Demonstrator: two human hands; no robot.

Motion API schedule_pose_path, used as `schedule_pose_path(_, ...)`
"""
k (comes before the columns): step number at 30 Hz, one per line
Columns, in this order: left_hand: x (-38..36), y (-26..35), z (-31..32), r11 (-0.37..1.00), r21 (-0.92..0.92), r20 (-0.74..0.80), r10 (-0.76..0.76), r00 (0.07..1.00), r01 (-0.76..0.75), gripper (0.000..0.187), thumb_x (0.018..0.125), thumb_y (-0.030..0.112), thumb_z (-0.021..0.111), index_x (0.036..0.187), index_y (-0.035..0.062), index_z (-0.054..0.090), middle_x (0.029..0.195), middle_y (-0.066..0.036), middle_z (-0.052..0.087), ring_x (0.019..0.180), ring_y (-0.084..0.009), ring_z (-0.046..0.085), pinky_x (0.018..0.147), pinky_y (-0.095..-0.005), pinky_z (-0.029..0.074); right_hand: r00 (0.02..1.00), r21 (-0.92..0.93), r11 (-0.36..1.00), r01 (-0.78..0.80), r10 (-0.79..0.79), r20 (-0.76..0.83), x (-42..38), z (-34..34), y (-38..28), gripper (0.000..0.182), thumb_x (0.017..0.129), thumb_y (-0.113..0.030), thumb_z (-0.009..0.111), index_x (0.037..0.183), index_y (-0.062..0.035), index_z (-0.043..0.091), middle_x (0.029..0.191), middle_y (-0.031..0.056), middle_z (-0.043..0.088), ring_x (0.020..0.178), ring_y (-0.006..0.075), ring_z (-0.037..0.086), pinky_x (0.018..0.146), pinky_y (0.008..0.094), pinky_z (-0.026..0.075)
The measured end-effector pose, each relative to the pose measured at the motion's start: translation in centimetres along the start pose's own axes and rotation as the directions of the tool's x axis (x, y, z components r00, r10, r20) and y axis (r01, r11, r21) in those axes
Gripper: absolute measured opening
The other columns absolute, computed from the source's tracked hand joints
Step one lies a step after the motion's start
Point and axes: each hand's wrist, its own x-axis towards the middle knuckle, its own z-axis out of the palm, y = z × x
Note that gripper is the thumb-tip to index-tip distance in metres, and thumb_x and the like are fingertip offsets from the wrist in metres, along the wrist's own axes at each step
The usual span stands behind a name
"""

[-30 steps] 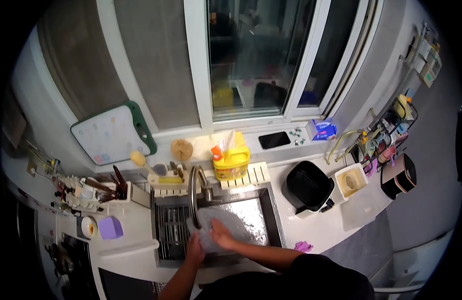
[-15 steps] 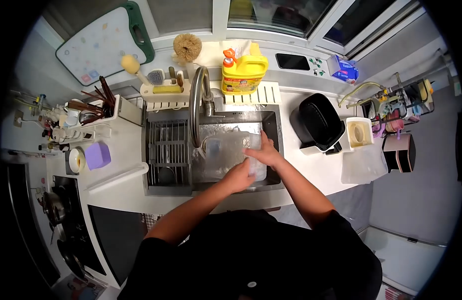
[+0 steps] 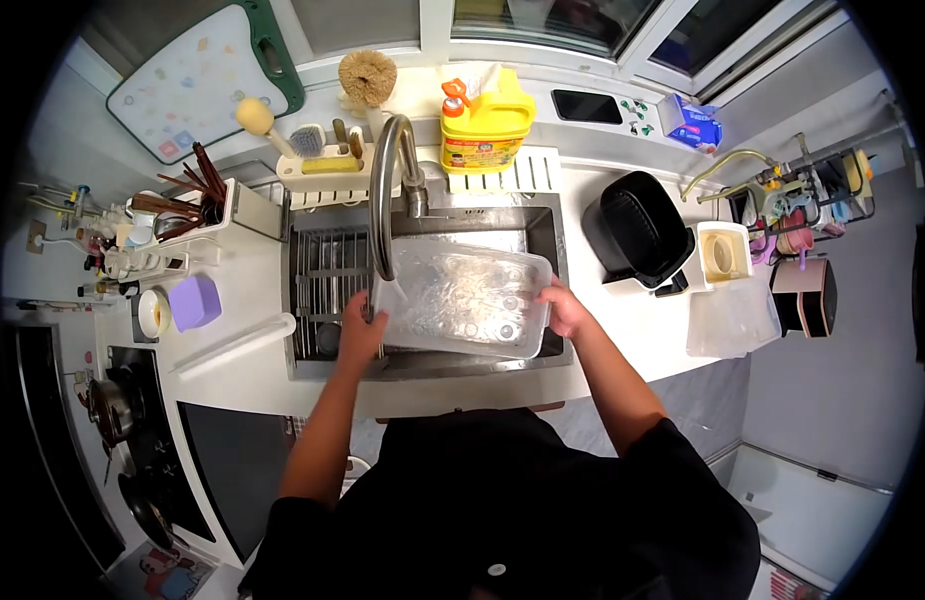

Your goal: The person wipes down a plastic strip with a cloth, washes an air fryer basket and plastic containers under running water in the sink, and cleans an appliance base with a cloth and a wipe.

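Observation:
A clear plastic container [image 3: 452,300] lies level over the sink basin [image 3: 544,232], water running into it from the curved metal faucet [image 3: 384,190]. My left hand [image 3: 360,335] grips its left end, and my right hand [image 3: 567,308] grips its right end, thumb on the rim. Fingers below the rim are hidden on both sides. Ripples and bright reflections fill the inside of the container. To the left of it, a grey drying rack [image 3: 322,280] sits in the sink.
Right of the sink stand a black bin-like basket [image 3: 637,230], a white tub [image 3: 722,255] and a translucent container [image 3: 732,322]. A yellow detergent jug [image 3: 487,125] is behind the faucet. On the left counter are a purple box [image 3: 195,303] and a utensil holder [image 3: 254,222].
My hands have moved apart, from both being at the container's right side to one at each end. The container is raised and turned level, with faucet water now falling inside it.

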Motion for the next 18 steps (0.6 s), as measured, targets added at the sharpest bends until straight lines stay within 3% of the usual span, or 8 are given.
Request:
schedule_pose_path(1,0.0,1.0,-0.9,1.0,0.005,-0.003,-0.004,1.0,0.004,0.062,0.089,0.024,0.073,0.14,-0.0009,0.049,0.134,-0.022,0.057,0.123,-0.0342,0.057,0.104,-0.0438,0.045,0.997,0.081,0.996,-0.037,0.031,0.07,0.5,0.5,0.4,0.085,0.072,-0.007,0.058,0.154,-0.0095,0.036,0.141,0.0142,0.052,0.126,0.0339,0.055,0.108,0.0513,0.044)
schedule_pose_path(3,-0.2,2.7,-3.4,0.833,-0.377,0.375,-0.263,0.889,0.405,0.076,0.09,0.032,0.073,0.15,-0.0002,0.039,0.137,-0.015,0.056,0.125,-0.0288,0.055,0.108,-0.0419,0.042,0.992,0.133,0.986,-0.096,0.084,0.091,1.6,1.4,1.4,0.085,0.07,-0.004,0.055,0.153,-0.0078,0.038,0.142,0.013,0.052,0.127,0.0317,0.054,0.108,0.0478,0.045)
schedule_pose_path(4,-0.2,2.6,-3.8,0.774,-0.43,0.394,-0.302,0.868,0.465,0.062,0.094,0.028,0.066,0.148,0.0095,0.042,0.131,-0.008,0.058,0.12,-0.0236,0.057,0.102,-0.041,0.047,0.987,0.176,0.976,-0.131,0.111,0.119,2.7,1.3,2.4,0.085,0.069,-0.004,0.054,0.153,-0.0082,0.038,0.142,0.0134,0.052,0.127,0.0313,0.054,0.107,0.0488,0.046)
schedule_pose_path(7,-2.1,7.2,-5.4,0.82,-0.386,0.363,-0.286,0.887,0.423,0.067,0.092,0.025,0.065,0.151,0.0082,0.037,0.134,-0.009,0.056,0.125,-0.0234,0.053,0.105,-0.0394,0.044,0.967,0.243,0.953,-0.178,0.123,0.223,5.7,1.4,5.0,0.076,0.078,-0.007,0.055,0.153,-0.0083,0.04,0.141,0.0141,0.053,0.126,0.031,0.055,0.103,0.0505,0.048)
schedule_pose_path(10,-3.6,8.8,-6.1,0.87,-0.367,0.229,-0.259,0.938,0.33,0.075,0.088,0.019,0.066,0.154,0.007,0.032,0.134,-0.009,0.054,0.125,-0.0225,0.051,0.108,-0.0376,0.041,0.994,0.073,0.991,-0.111,0.112,-0.01,7.3,4.5,6.8,0.047,0.098,-0.019,0.057,0.142,-0.0065,0.05,0.133,0.0122,0.06,0.117,0.0291,0.061,0.096,0.046,0.053)
schedule_pose_path(13,-5.5,10.6,-6.1,0.937,-0.298,0.058,-0.172,0.983,0.181,0.08,0.084,0.011,0.065,0.156,0.0092,0.029,0.136,-0.009,0.05,0.123,-0.0227,0.049,0.107,-0.0355,0.039,0.979,-0.041,0.979,-0.202,0.201,-0.033,9.0,6.2,9.0,0.049,0.098,-0.019,0.059,0.144,-0.0067,0.048,0.134,0.0128,0.059,0.119,0.0283,0.06,0.097,0.0477,0.053)
schedule_pose_path(17,-6.6,11.0,-6.9,0.927,-0.35,-0.022,-0.154,0.988,0.137,0.083,0.082,0.007,0.065,0.157,0.0132,0.029,0.133,-0.008,0.049,0.118,-0.0218,0.05,0.102,-0.034,0.041,0.967,0.025,0.967,-0.254,0.253,0.026,9.4,7.9,9.7,0.048,0.099,-0.028,0.061,0.14,-0.005,0.052,0.128,0.0116,0.061,0.111,0.0288,0.062,0.096,0.0468,0.053)
schedule_pose_path(18,-7.0,11.7,-7.4,0.909,-0.375,-0.014,-0.2,0.98,0.181,0.083,0.082,0.006,0.065,0.156,0.0128,0.029,0.139,-0.01,0.047,0.124,-0.024,0.048,0.105,-0.0355,0.04,0.967,0.025,0.966,-0.256,0.255,0.028,9.0,8.1,9.1,0.048,0.099,-0.028,0.061,0.14,-0.005,0.052,0.128,0.0116,0.061,0.111,0.0288,0.062,0.096,0.0468,0.053)
